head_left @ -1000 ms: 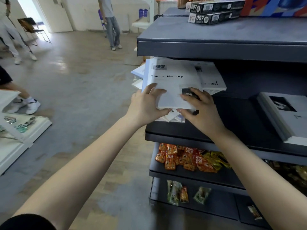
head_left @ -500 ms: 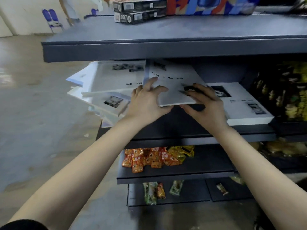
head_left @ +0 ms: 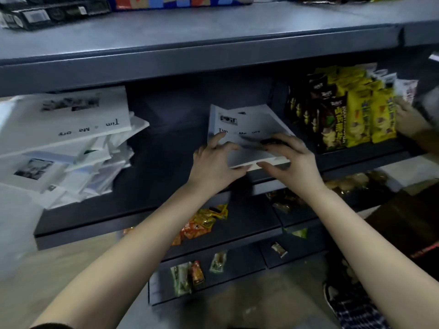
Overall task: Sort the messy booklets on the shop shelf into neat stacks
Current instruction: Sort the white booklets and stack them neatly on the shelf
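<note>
A white booklet (head_left: pixel 247 129) lies on a neat stack on the dark middle shelf (head_left: pixel 166 162), right of centre. My left hand (head_left: pixel 215 162) grips its near left corner, fingers on the cover and thumb under the edge. My right hand (head_left: pixel 288 157) holds the near right side, fingers spread over the cover and thumb at the front edge. A messy pile of white booklets (head_left: pixel 66 143) sprawls at the shelf's left end, some hanging over the edge.
Yellow and dark snack bags (head_left: pixel 344 115) stand right of the stack. Another person's hand (head_left: pixel 411 119) reaches among them. Boxes (head_left: pixel 47 13) sit on the top shelf. Orange snack packets (head_left: pixel 202 224) lie on the lower shelves. A shoe (head_left: pixel 351 305) is at bottom right.
Both hands carried the booklet rightward from the messy pile and set it on the stack beside the snack bags. The view turned right with them.
</note>
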{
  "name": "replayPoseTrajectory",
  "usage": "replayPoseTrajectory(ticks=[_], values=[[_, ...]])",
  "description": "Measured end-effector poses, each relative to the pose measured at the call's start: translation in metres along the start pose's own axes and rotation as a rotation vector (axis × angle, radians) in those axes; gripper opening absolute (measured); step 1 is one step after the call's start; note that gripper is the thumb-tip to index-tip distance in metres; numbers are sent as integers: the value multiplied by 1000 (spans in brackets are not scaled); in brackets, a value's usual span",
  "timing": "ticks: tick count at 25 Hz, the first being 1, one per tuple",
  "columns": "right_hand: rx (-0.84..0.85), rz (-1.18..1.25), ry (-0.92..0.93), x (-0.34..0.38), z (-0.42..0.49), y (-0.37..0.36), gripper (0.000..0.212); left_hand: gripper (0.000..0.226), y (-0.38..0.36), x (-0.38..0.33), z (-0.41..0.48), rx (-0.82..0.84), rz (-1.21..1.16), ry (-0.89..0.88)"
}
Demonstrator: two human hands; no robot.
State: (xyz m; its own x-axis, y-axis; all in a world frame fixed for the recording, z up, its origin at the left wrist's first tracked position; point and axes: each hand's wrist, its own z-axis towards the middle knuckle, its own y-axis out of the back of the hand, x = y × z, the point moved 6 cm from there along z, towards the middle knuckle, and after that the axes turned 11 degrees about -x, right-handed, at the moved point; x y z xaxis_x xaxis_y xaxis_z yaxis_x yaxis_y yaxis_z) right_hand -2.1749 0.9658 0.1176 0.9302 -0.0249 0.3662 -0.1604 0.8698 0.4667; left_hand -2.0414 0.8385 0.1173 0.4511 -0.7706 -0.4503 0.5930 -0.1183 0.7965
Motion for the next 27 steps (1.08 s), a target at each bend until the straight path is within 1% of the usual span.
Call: replayPoseTrajectory(ticks=[4,6,9,11,14,16,23,27], values=[[113,-8,-55,-38,-18,16,38,54,-44,-20,-5,92,51,22],[216,-26,-89,-58,-22,18,39,58,-63,-29,-5,125,111,22],[383,-35,-191,-86,-27,11,41,64,-88,-33,-5,203,165,41],[447,-50,-231,-98,-31,6,41,69,-101,-32,-3,230,202,23],[457,-74,-265,-116,-27,2,41,70,-114,-29,9,277,199,21],[480,-80,-255,-128,-22,-3,40,69,-121,-27,18,301,202,42],[600,-43,-271,-152,0,-28,40,69,-136,-20,39,281,286,90],[581,7,-331,-155,8,-34,44,70,-139,-12,50,276,264,122]])
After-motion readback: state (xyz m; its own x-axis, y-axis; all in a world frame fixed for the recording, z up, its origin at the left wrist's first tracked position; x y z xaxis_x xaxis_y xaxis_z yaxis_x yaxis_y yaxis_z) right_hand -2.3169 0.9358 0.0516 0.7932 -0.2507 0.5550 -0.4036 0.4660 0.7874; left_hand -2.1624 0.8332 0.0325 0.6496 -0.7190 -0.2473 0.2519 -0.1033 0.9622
